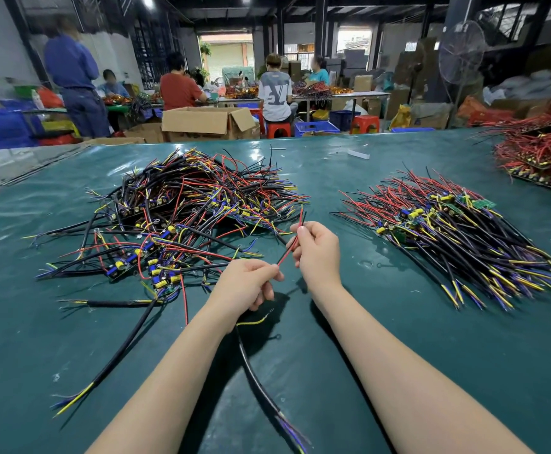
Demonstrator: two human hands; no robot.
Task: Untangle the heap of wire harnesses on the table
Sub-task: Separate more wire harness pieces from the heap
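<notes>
Bench (300,371): covered in a dark green sheet, with wiring spread across its far half.
Heap (185,217): a tangle of black, red, yellow and blue leads with small boards and yellow capacitors, lying on the left half of the bench, with loose cables trailing toward the near edge.
Left hand (251,283): fingers curled, thumb and forefinger pinching the lower end of a red wire (287,253), held above the middle of the bench.
Right hand (316,250): just beyond the left, fingers curled round the same red wire and a thin black one beside it, their tips sticking up past the knuckles.
Black cable (257,381): ran from under the left hand to the near edge, ending in blue and yellow strands.
Laid-out pile (447,237): harnesses lying roughly parallel on the right half, well apart from the heap.
Red-wired stack (539,152): at the far right corner.
Beyond the far edge: an open cardboard box (208,122), seated people (275,90) at other tables, and a standing fan (461,57).
</notes>
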